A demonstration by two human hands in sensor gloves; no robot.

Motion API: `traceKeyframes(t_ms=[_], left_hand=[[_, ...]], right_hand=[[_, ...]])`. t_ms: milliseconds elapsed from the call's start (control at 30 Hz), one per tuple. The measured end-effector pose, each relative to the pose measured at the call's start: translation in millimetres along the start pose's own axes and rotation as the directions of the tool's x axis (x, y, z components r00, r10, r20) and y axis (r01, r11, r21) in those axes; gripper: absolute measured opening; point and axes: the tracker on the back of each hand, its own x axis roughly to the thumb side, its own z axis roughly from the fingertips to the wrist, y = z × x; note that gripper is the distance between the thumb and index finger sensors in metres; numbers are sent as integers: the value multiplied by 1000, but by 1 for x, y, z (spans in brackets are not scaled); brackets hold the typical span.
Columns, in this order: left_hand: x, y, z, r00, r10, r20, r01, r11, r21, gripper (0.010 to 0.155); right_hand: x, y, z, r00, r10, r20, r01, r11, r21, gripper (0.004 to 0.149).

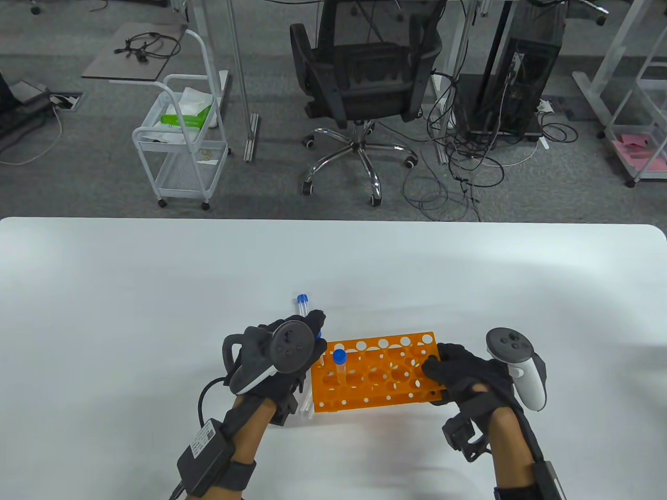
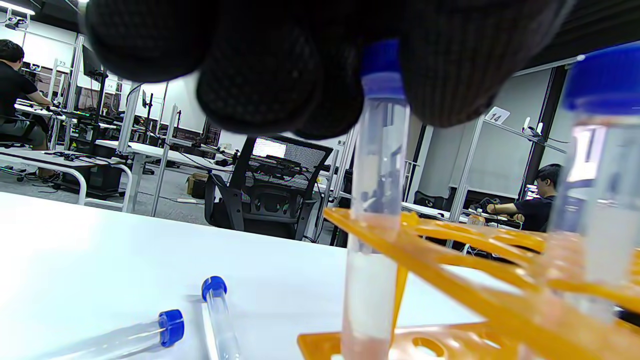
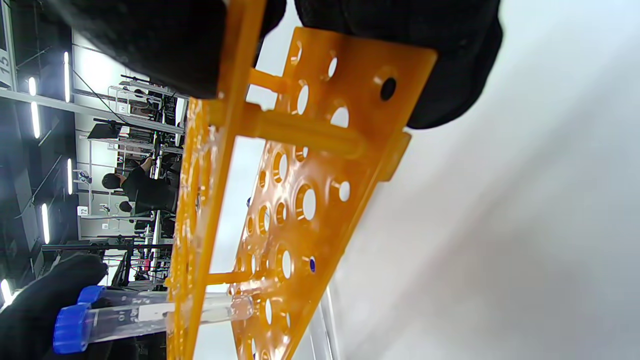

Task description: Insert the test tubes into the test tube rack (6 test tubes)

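The orange test tube rack (image 1: 385, 372) stands on the white table. One blue-capped tube (image 1: 339, 359) stands in its left part. My left hand (image 1: 315, 324) pinches the cap of a second tube (image 2: 379, 160) that stands upright in the hole at the rack's far left corner (image 2: 400, 235). The first tube shows at the right in the left wrist view (image 2: 600, 180). My right hand (image 1: 440, 364) grips the rack's right end, and its fingers (image 3: 440, 65) clamp the end plate (image 3: 320, 150). Both standing tubes (image 3: 150, 312) show low in the right wrist view.
One loose tube (image 1: 302, 304) lies on the table beyond my left hand. The left wrist view shows two tubes lying there (image 2: 220, 312) (image 2: 135, 335). More clear tubes (image 1: 305, 410) lie against the rack's left front. An office chair (image 1: 365, 83) stands beyond the table.
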Motion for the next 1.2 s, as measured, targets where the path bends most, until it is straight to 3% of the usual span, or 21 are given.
traceKeyframes(t_ms=[1200], left_hand=[[-2,-2,1,1000,20,6,-20,1000,-22,53]], right_hand=[[1,-1,1,1000,7,-5,-7,1000,-5,60]])
